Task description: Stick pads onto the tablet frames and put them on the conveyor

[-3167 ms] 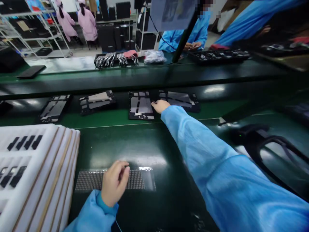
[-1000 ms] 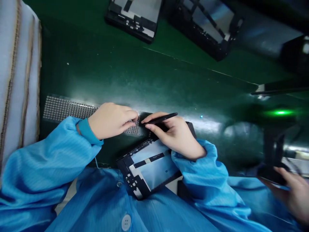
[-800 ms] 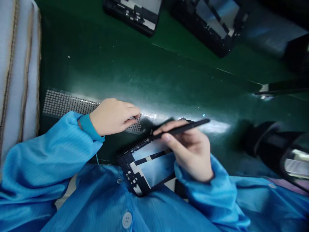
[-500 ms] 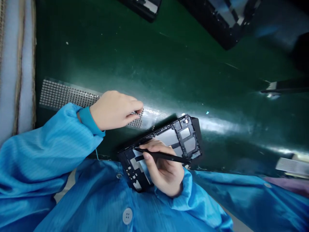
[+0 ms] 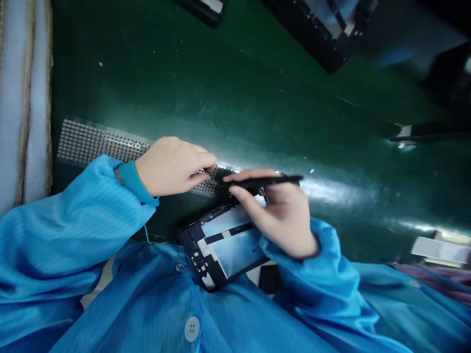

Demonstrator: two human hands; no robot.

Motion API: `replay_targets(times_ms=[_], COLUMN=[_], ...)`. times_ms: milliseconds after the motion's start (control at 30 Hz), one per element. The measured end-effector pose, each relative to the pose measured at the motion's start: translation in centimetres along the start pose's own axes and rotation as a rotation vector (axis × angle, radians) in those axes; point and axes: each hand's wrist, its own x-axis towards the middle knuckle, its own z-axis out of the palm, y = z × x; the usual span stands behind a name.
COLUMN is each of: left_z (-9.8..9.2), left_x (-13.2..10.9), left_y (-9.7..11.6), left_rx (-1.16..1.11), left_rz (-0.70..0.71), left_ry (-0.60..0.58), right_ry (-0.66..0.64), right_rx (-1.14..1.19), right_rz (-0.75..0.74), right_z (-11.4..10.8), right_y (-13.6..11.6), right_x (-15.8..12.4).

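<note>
Right hand (image 5: 285,218): gripping one black tool (image 5: 265,182).
Left hand (image 5: 172,166): curled over one gridded sheet (image 5: 88,142); grip unclear.
Device panels (image 5: 235,252): three; one under right hand, two beyond.

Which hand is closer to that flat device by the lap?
Right: the right hand partly hides the device; the left hand is clear of it, to its upper left.
</note>
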Motion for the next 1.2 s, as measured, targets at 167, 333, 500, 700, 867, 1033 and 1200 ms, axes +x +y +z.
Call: replay_targets(times_ms=[167,333,500,700,867,1033,1200], left_z=[0.0,0.1,0.1,0.1,0.3,0.5,0.5], left_x=[0.1,0.1,0.0,-0.1,-0.2,-0.2,-0.2], left_y=[0.0,0.0,-0.2,-0.1,-0.2,-0.4,-0.3], left_rx=[0.041,0.002,0.027,0.028,0.011,0.014,0.003], left_rz=[0.002,-0.012,0.006,-0.019,0.028,0.036,0.025], left_ry=[-0.024,-0.026,-0.024,-0.037,-0.01,0.012,0.0], right_ry=[-0.111,-0.104,-0.135,-0.087,0.174,0.24,0.219], right_rx=[-0.022,0.023,-0.021,0.162,0.26,0.196,0.154], right_rz=[0.036,0.05,0.024,0.055,0.039,-0.053,-0.069], right_z=[-0.6,-0.6,-0.7,-0.5,2.5,4.9,4.8], right_y=[1.9,1.6,1.9,1.1,-0.4,0.1,-0.1], right_x=[3.0,2.3,2.8,1.2,-4.9,-6.9,-6.5])
